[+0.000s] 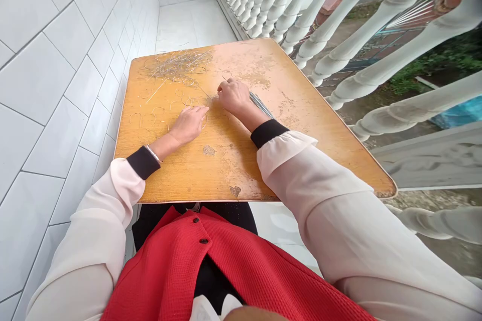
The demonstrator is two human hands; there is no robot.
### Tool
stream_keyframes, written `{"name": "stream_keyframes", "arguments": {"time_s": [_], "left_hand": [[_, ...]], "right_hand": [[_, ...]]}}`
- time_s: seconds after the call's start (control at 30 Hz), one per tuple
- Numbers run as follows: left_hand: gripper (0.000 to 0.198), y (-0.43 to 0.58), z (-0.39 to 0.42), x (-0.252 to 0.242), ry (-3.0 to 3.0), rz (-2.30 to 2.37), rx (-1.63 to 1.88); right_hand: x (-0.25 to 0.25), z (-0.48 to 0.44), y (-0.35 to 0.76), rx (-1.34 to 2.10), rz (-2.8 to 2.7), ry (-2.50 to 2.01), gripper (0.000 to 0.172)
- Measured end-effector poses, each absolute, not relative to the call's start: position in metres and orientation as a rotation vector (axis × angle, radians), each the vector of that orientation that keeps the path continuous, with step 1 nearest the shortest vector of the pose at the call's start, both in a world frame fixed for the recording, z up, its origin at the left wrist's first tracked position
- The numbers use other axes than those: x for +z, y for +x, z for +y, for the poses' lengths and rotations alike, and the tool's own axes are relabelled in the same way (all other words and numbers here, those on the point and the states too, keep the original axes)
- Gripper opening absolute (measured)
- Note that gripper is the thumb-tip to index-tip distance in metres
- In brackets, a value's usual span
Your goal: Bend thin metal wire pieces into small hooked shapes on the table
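On a worn orange wooden tabletop, a tangle of thin silver wire lies at the far left. Several curled wire loops are scattered nearer the front. My left hand rests flat and palm-down beside these loops, holding nothing. My right hand is curled with its fingertips together, apparently pinching a thin wire that runs toward the tangle. A bundle of straight silver wires lies under and beyond my right wrist, its other end hidden by the hand.
A white tiled wall runs along the table's left side. A white balustrade stands beyond the right side, close to the table's corner. My red jacket and pale sleeves fill the lower view, below the table's near edge.
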State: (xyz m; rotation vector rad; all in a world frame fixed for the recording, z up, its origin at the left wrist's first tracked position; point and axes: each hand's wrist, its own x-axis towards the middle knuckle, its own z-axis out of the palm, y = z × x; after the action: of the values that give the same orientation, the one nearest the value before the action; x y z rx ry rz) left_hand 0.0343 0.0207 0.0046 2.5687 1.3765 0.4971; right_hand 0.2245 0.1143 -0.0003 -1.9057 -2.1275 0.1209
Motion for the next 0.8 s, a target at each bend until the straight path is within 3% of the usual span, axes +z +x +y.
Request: {"name": "stream_keyframes", "arguments": {"time_s": [0.27, 0.37, 0.63, 0.8], "left_hand": [[0.025, -0.05, 0.031, 0.03, 1.961, 1.681, 1.248], [0.021, -0.061, 0.028, 0.025, 1.869, 1.706, 1.316], [0.023, -0.069, 0.03, 0.006, 1.766, 1.694, 1.332], [0.02, -0.085, 0.038, -0.003, 1.602, 1.723, 1.383]], "right_hand": [[0.017, 0.176, 0.2, 0.362, -2.115, -1.771, 0.01], [0.015, 0.206, 0.181, 0.335, -2.148, -1.802, 0.002], [0.0, 0.248, 0.142, 0.292, -2.107, -1.938, 0.014], [-0.013, 0.258, 0.152, 0.339, -2.037, -1.816, 0.012]]}}
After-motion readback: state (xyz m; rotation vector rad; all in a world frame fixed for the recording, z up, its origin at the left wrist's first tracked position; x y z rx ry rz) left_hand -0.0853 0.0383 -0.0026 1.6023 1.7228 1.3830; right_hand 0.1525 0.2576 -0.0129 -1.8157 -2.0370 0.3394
